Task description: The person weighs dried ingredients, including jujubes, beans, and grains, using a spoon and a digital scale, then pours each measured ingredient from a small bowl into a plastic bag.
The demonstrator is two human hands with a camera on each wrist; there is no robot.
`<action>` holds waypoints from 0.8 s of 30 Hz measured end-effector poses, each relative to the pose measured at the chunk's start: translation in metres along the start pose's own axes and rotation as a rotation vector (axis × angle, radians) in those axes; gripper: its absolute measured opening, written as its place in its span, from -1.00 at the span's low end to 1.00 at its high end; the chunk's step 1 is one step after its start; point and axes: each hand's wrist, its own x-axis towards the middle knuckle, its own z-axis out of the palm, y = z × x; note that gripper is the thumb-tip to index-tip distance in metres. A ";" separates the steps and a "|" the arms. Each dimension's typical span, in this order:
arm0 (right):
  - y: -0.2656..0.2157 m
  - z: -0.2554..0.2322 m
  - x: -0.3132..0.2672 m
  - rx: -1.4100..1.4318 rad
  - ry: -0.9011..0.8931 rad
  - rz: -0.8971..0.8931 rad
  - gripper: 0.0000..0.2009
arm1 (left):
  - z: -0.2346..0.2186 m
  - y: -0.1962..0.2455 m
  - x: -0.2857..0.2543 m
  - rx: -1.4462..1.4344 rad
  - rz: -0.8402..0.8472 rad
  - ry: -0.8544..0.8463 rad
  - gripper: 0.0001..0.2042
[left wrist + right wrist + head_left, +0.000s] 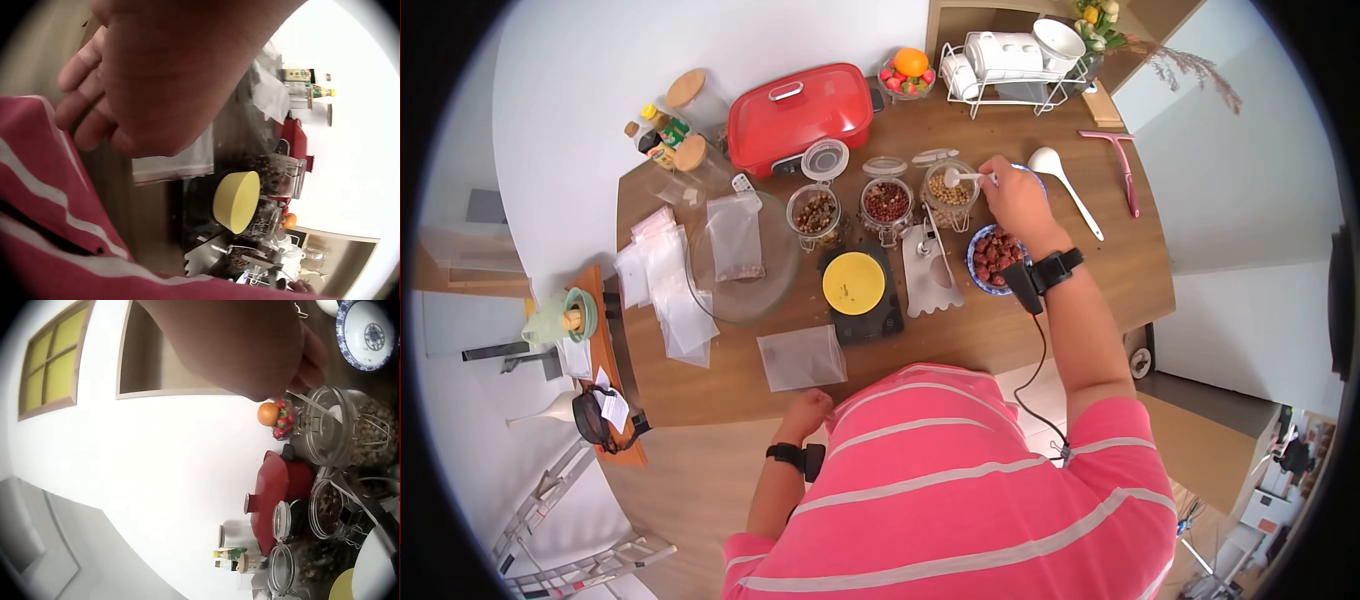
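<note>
Right hand (pixel 1015 200) pinches small white plastic spoon (pixel 960 177) over open glass jar of pale nuts (pixel 949 197); left hand (pixel 805 412) rests at wooden table (pixel 1100 270) edge (fingers loosely curled, holding nothing).

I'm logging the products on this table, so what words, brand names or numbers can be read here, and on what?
None can be read.
Sauce bottles: labels in green, yellow and red, print too small and blurred.
Tag on the black pouch: white, any print too small to tell.
Kitchen scale: no digits visible.
Three glass jars: no labels visible.
</note>
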 end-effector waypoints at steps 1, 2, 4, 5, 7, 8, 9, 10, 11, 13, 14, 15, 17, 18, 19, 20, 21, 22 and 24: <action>-0.002 -0.007 0.004 -0.035 -0.037 -0.116 -0.84 | 0.004 0.004 0.000 0.055 -0.006 -0.061 -0.79; -0.001 -0.008 0.008 -0.078 -0.063 -0.179 -0.89 | 0.007 0.009 0.000 0.052 -0.005 -0.065 -0.79; -0.003 -0.010 0.015 -0.171 -0.104 -0.246 -0.90 | 0.012 0.018 -0.004 0.126 0.010 -0.073 -0.81; -0.005 -0.010 0.017 -0.258 -0.143 -0.315 -0.90 | 0.013 0.012 0.000 0.122 0.012 -0.075 -0.81; -0.010 -0.004 0.019 -0.360 -0.176 -0.373 -0.90 | 0.016 -0.009 0.015 0.052 -0.024 -0.083 -0.83; -0.012 0.002 0.020 -0.458 -0.208 -0.427 -0.90 | 0.016 -0.019 0.022 0.040 -0.028 -0.079 -0.83; -0.012 0.008 0.020 -0.457 -0.214 -0.439 -0.90 | 0.015 -0.028 0.030 -0.030 -0.079 -0.109 -0.83; -0.010 0.016 0.020 -0.484 -0.262 -0.424 -0.89 | 0.015 -0.033 0.034 -0.100 -0.129 -0.139 -0.83; -0.007 0.023 0.020 -0.510 -0.308 -0.407 -0.87 | 0.015 -0.031 0.035 -0.110 -0.133 -0.136 -0.83; 0.010 0.038 0.028 -0.486 -0.351 -0.364 -0.87 | 0.013 -0.027 0.038 -0.196 -0.257 -0.154 -0.83; 0.017 0.041 0.035 -0.463 -0.386 -0.311 -0.86 | 0.011 -0.026 0.038 -0.200 -0.258 -0.153 -0.83; 0.025 0.041 0.045 -0.463 -0.385 -0.315 -0.86 | 0.010 -0.023 0.039 -0.228 -0.292 -0.159 -0.82; 0.033 0.039 0.066 -0.524 -0.577 -0.337 -0.87 | 0.007 -0.020 0.036 -0.256 -0.325 -0.163 -0.81; 0.036 0.035 0.078 -0.327 -0.849 -0.043 -0.89 | 0.007 -0.017 0.034 -0.246 -0.331 -0.169 -0.80; 0.040 0.032 0.080 -0.331 -0.841 -0.042 -0.89 | 0.006 -0.016 0.036 -0.237 -0.333 -0.177 -0.79; 0.043 0.030 0.081 0.013 -0.773 0.232 -0.86 | 0.006 -0.015 0.038 -0.235 -0.324 -0.178 -0.79; 0.047 0.028 0.083 0.360 -0.679 0.496 -0.82 | 0.007 -0.015 0.037 -0.249 -0.339 -0.174 -0.78; 0.044 0.022 0.084 0.357 -0.669 0.496 -0.82 | 0.007 -0.014 0.036 -0.262 -0.355 -0.170 -0.77; 0.039 0.011 0.079 0.471 -0.595 0.600 -0.78 | 0.006 -0.012 0.033 -0.275 -0.352 -0.172 -0.77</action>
